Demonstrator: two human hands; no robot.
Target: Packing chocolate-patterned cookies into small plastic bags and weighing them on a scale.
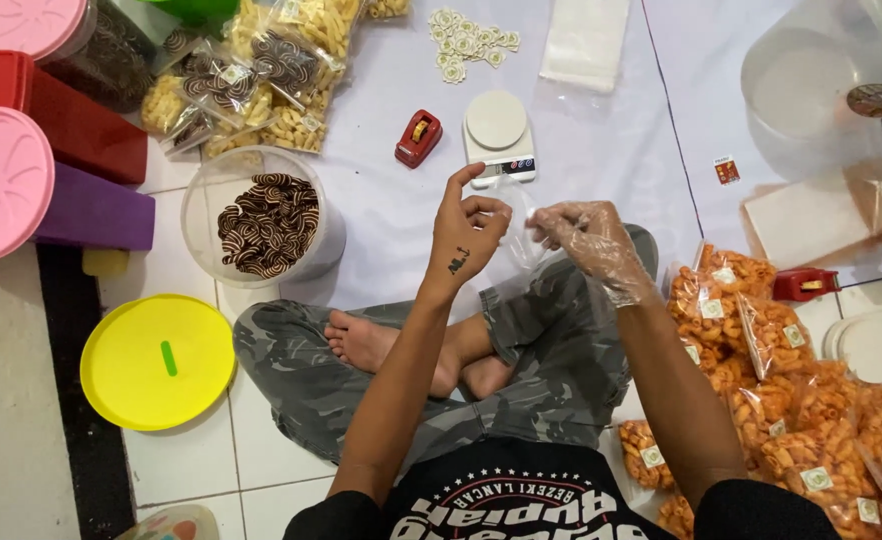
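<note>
Item: small clear bag [521,225], held over my lap before the white scale [499,135]. I am pinching its rim with left hand [466,230], grip clamped; gloved right hand [591,240], also clamped, is spreading the mouth. Striped-cookie tub [261,215] is sitting within left reach.

the person sits cross-legged on a white sheet [601,150] spread over the tiled floor. the bare left hand [466,230] and the right hand [591,240], in a thin clear glove, pinch a small clear plastic bag [521,225] between them, just above the knees. just beyond the bag lie a white kitchen scale [498,135] and a red tape dispenser [418,138]. to the left stands an open clear tub of brown striped cookies [269,225], with a yellow lid [158,362] nearer. packed bags of orange snacks [791,400] pile up on the right.
</note>
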